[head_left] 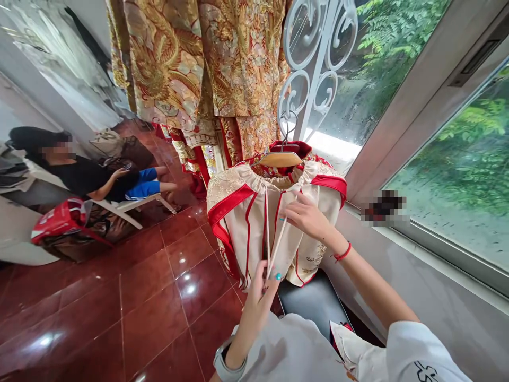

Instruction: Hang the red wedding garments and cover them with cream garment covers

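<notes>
A cream and red embroidered skirt hangs from a wooden hanger hooked on a white scrolled metal stand. Two cream drawstrings come down from its gathered waistband. My left hand is closed round the lower ends of the strings. My right hand pinches one string higher up, against the front of the skirt. A red cord is tied round my right wrist, and a watch band shows on my left wrist.
Gold and red embroidered garments hang behind the skirt. A dark stool stands below it. A window with a sill runs along the right. On the left a person sits by a red bag on the glossy red tile floor.
</notes>
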`<state>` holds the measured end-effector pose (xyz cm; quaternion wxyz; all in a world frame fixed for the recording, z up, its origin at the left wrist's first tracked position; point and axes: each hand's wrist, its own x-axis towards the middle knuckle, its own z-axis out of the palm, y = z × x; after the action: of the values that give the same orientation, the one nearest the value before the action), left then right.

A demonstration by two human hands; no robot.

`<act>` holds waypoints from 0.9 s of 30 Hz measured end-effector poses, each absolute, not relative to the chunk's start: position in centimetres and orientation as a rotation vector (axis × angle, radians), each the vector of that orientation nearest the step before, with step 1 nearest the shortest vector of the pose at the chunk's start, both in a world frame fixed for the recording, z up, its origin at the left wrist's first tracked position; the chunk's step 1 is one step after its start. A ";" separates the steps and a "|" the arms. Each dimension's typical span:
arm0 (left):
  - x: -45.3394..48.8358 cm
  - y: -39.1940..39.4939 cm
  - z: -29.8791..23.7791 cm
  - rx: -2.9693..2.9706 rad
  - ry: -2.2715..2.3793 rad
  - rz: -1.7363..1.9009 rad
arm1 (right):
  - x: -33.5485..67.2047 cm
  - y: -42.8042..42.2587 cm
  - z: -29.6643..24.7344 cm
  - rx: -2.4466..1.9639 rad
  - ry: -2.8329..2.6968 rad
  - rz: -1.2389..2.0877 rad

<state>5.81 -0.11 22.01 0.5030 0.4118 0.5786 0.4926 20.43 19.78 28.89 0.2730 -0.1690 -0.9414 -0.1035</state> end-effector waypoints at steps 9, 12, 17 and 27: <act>6.4 3.5 26.2 1.685 1.111 0.803 | 16.8 20.7 30.0 -0.500 -2.733 -0.580; 4.5 3.2 27.4 1.673 1.045 0.832 | 17.3 20.5 29.4 -0.615 -2.754 -0.566; -0.3 4.2 27.8 1.590 1.273 1.132 | 19.5 21.0 29.3 -0.603 -2.616 -0.532; -3.1 11.0 28.3 1.775 1.698 1.452 | 21.4 20.1 31.2 -0.377 -2.444 -0.089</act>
<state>-3.07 10.99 28.27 0.1434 0.6156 0.5889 0.5036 21.36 20.11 31.17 0.3276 -0.1439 -0.9332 -0.0340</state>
